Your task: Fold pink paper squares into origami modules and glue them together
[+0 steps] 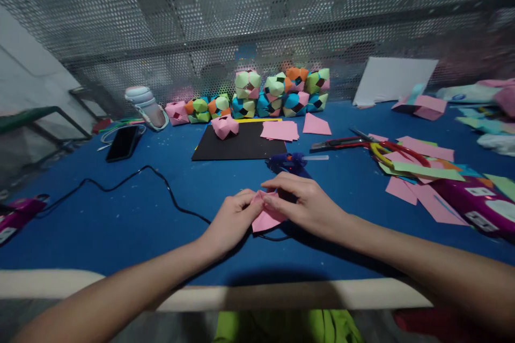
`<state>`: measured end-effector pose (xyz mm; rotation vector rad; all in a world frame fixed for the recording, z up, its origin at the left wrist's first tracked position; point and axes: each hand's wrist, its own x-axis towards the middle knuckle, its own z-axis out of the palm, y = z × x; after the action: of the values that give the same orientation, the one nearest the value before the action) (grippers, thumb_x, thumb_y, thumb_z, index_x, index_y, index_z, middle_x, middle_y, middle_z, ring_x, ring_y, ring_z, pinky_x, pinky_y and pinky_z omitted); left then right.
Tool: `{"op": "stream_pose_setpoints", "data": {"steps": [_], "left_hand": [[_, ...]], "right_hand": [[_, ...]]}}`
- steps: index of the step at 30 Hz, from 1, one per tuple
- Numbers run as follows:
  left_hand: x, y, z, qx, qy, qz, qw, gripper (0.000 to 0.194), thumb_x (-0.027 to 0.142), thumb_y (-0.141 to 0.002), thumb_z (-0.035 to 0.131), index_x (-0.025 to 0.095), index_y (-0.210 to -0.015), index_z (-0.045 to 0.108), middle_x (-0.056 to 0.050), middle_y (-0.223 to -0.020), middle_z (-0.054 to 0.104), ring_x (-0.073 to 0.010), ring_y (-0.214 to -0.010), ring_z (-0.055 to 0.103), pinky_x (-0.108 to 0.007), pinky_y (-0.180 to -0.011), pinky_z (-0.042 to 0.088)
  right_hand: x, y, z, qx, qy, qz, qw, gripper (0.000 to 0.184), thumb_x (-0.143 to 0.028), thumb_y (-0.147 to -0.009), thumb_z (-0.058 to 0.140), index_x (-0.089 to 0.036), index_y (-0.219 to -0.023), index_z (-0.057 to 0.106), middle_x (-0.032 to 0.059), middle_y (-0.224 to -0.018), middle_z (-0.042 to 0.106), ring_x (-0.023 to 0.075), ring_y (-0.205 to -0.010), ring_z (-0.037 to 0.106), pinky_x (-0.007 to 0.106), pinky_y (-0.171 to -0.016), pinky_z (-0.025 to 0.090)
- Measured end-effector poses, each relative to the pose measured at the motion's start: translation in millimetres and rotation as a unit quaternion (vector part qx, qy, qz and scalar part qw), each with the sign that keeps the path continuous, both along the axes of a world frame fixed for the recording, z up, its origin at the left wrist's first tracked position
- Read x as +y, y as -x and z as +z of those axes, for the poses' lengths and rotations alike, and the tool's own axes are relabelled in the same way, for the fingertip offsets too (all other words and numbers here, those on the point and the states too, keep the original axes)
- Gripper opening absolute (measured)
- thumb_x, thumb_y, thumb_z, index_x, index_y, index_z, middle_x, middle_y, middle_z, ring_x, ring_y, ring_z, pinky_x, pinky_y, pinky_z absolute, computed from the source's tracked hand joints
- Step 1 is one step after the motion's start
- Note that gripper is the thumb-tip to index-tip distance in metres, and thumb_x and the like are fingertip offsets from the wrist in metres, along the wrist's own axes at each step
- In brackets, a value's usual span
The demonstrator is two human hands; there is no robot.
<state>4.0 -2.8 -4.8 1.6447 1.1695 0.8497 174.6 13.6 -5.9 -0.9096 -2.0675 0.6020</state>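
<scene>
A small pink sheet of paper (268, 218), partly folded, is pinched between both hands near the front of the blue table. My left hand (233, 220) grips its left side, thumb on top. My right hand (303, 203) has thumb and fingers closed on its upper right edge. Just beyond the right hand lies a blue glue gun (287, 161) with a clear glue stick in its back end. A pink folded-paper piece (225, 126) and a stack of pink paper squares (279, 130) rest on a black sheet (241, 146) farther back.
Several folded-paper balls (247, 84) are stacked along the perforated metal partition. Red-handled scissors (386, 153), a cutter (333, 143), paper scraps and a purple power strip (475, 203) lie right. Left are a phone (124, 143), a bottle (145, 107) and a black cable (164, 182).
</scene>
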Motion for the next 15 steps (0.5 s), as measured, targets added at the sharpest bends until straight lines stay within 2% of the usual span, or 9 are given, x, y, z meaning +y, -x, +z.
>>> {"op": "stream_pose_setpoints", "data": {"steps": [2, 5, 8, 15], "left_hand": [[-1.1, -0.7, 0.9, 0.002, -0.002, -0.007, 1.0, 0.032, 0.037, -0.082, 0.051, 0.016, -0.06, 0.061, -0.001, -0.068, 0.055, -0.0144, -0.071, 0.048, -0.026, -0.067, 0.039], [-2.4, -1.0, 1.7, -0.04, 0.03, -0.002, 0.999, 0.024, 0.037, -0.081, 0.055, 0.017, -0.076, 0.067, -0.003, -0.076, 0.062, -0.0162, -0.077, 0.053, -0.027, -0.072, 0.042], [-2.9, -0.5, 1.4, -0.077, 0.04, 0.012, 0.996, 0.026, 0.037, -0.083, 0.052, 0.018, -0.087, 0.069, -0.003, -0.083, 0.066, -0.0168, -0.084, 0.056, -0.026, -0.077, 0.042], [-3.6, 0.5, 4.4, -0.018, -0.006, 0.016, 1.0, 0.028, 0.034, -0.086, 0.048, 0.017, -0.078, 0.069, -0.001, -0.073, 0.062, -0.0137, -0.073, 0.051, -0.023, -0.066, 0.039]], "right_hand": [[0.2, 0.1, 0.1, 0.019, 0.01, 0.017, 1.0, 0.016, -0.021, -0.086, 0.053, -0.015, -0.087, 0.067, 0.0055, -0.081, 0.065, 0.0135, -0.076, 0.059, 0.027, -0.07, 0.048], [0.4, -0.1, 0.8, 0.037, 0.032, 0.016, 0.999, 0.017, -0.018, -0.085, 0.053, -0.016, -0.081, 0.068, 0.0036, -0.076, 0.065, 0.0125, -0.072, 0.059, 0.027, -0.067, 0.048], [0.0, -0.7, 2.6, 0.042, 0.045, 0.012, 0.998, 0.016, -0.019, -0.085, 0.054, -0.016, -0.08, 0.069, 0.0033, -0.075, 0.065, 0.0123, -0.071, 0.059, 0.026, -0.066, 0.048], [-1.4, -1.7, 5.4, 0.054, 0.072, 0.027, 0.996, 0.019, -0.02, -0.086, 0.052, -0.015, -0.081, 0.07, 0.004, -0.078, 0.066, 0.0121, -0.074, 0.059, 0.026, -0.069, 0.048]]}}
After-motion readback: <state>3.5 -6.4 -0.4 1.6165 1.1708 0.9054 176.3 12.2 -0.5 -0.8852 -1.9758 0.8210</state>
